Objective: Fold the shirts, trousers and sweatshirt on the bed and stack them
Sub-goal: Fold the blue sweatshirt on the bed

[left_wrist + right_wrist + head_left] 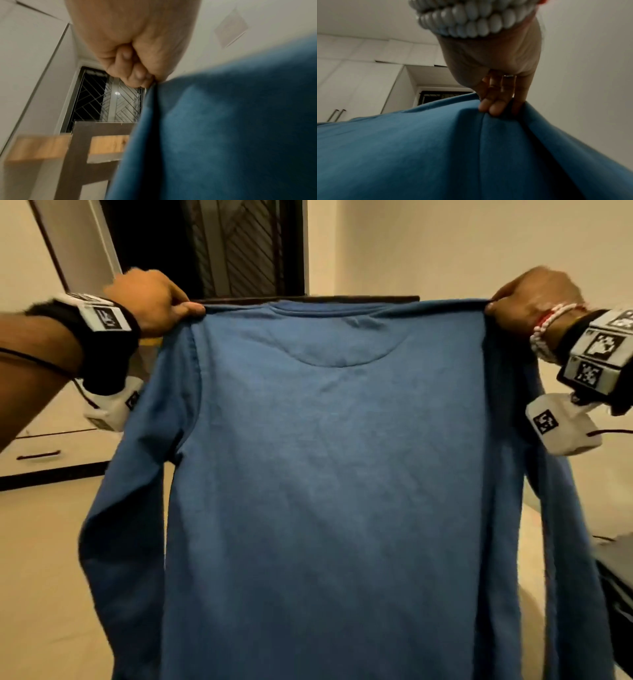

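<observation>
Pale walls (479,244) and floor (41,542) surround the blue sweatshirt (325,474) hanging spread in mid-air, a barred window (239,248) far behind, its shoulder corners pinched by left hand (154,299) and right hand (534,299) fingers (494,108).

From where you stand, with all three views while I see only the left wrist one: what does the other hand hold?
Observer: The right hand pinches the blue sweatshirt's other shoulder.
Operator: Is the garment spread out?
Observer: Yes, in the head view it hangs flat between the left hand and the right, sleeves dangling.
Operator: Anything on that right wrist?
Observer: A white beaded bracelet.
</observation>
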